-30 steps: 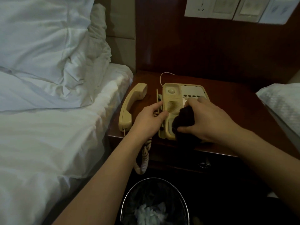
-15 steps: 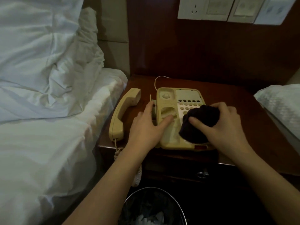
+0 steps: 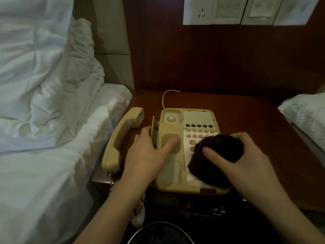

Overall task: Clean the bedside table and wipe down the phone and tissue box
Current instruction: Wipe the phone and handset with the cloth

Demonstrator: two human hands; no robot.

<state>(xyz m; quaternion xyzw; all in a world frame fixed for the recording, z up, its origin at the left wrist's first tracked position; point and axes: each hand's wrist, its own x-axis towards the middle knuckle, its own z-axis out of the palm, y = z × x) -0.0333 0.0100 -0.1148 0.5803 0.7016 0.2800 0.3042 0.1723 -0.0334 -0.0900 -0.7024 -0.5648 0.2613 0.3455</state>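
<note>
Right hand point(image 3: 246, 159) bunches the dark crumpled cloth point(image 3: 218, 155) on the keypad of the cream plastic desk phone point(image 3: 175, 173) at the dark wooden bedside table point(image 3: 246, 117) front edge — left hand point(image 3: 149, 152) spread flat, steadying its speaker side — long axis running away from the person.

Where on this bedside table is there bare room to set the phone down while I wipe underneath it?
Bare wood lies right of the phone base, up to the pillow, and in the strip behind it along the back panel, crossed only by the thin cord. The left is crowded: the handset lies along the bed-side edge, the left hand beside it. The right hand presses the cloth on the keypad.
</note>
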